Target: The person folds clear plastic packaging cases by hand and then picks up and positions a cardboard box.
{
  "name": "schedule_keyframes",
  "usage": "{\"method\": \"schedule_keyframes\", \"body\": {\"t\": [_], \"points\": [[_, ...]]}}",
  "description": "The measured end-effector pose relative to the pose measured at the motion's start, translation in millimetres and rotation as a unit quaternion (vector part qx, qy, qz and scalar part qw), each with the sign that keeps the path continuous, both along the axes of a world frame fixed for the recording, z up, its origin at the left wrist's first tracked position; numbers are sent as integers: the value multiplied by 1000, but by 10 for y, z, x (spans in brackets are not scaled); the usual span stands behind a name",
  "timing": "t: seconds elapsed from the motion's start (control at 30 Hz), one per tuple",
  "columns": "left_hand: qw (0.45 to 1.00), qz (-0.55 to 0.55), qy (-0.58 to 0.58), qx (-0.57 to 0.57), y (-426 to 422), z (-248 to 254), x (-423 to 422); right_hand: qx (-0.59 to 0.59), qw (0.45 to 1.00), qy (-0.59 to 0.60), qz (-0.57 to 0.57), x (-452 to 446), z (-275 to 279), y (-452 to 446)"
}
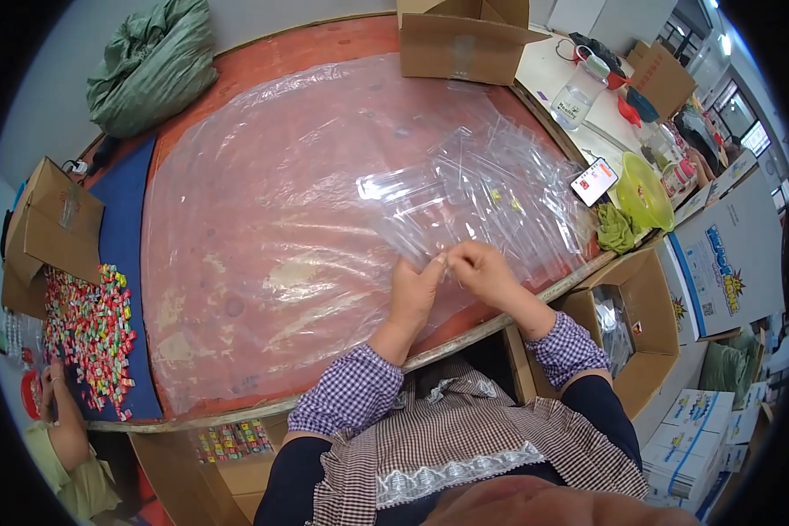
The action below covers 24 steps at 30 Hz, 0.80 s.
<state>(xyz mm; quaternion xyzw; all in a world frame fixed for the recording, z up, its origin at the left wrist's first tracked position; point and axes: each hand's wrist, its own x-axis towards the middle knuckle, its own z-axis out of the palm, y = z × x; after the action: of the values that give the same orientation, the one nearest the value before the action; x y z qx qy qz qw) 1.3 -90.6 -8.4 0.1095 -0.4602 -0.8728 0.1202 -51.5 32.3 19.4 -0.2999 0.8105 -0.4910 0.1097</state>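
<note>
Near the table's front edge, my left hand (415, 289) and my right hand (482, 270) meet, fingertips almost touching. Both pinch the near end of a clear plastic bag (405, 197), which stretches away from them over the table. To the right of the bag lies a spread pile of clear plastic packaging (508, 188), with small yellow bits showing among it. A transparent sheet (263, 202) covers the red tabletop (324, 39) beneath.
Colourful small pieces (92, 337) lie at the left, beside a cardboard box (57, 223) and a co-worker's arm (66, 421). A green sack (153, 70) and open carton (465, 48) stand behind. Rightward are a phone (593, 181), yellow basket (644, 193) and box of packaging (644, 307).
</note>
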Motion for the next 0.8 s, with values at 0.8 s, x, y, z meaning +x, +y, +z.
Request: {"method": "schedule_keyframes", "body": {"t": [0.8], "points": [[988,-122,-91,-6,32,-92,-15,85,941,250,-212,-364,191,391]]}}
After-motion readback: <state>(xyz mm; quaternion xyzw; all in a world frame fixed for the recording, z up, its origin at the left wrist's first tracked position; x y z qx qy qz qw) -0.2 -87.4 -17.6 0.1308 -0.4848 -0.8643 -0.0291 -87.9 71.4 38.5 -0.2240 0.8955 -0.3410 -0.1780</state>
